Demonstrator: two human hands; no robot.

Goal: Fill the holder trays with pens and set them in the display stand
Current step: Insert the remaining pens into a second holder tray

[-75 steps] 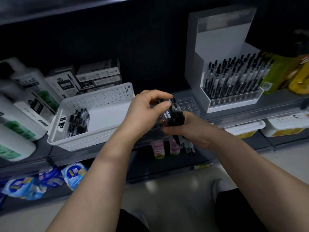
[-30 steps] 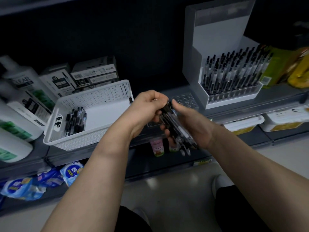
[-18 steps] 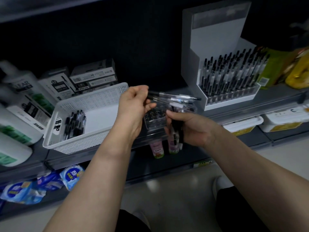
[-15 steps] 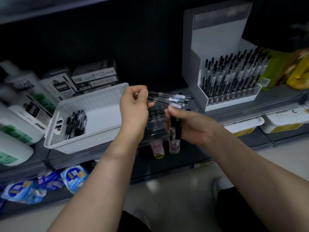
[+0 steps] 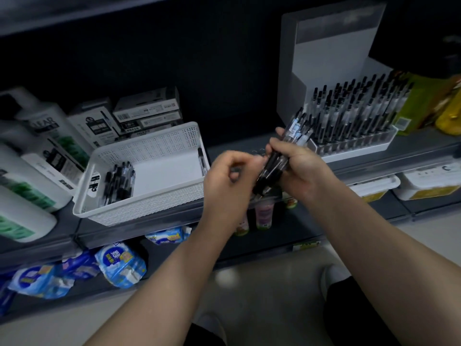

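Note:
My right hand [image 5: 299, 168] grips a bundle of black-and-clear pens [image 5: 284, 151] that tilts up to the right, in front of the shelf. My left hand [image 5: 229, 181] is beside it with curled fingers, and its fingertips touch the lower part of the bundle. Behind my hands a clear holder tray [image 5: 259, 152] lies on the shelf, mostly hidden. The white display stand [image 5: 324, 61] at the right holds a tray full of upright pens [image 5: 354, 116]. A white basket [image 5: 154, 203] to the left contains a small pile of pens [image 5: 119, 181] and one single pen [image 5: 200, 158].
Large white bottles [image 5: 27, 171] and stacked boxes [image 5: 147, 113] stand at the left of the shelf. Blue packs [image 5: 119, 265] and small bottles [image 5: 264, 213] lie on the lower shelf. White tubs [image 5: 429, 182] and yellow-green bags [image 5: 424, 103] are at the right.
The pens that my left hand held level have joined the bundle in my right hand, which now tilts up to the right. My left hand has dropped lower beside it.

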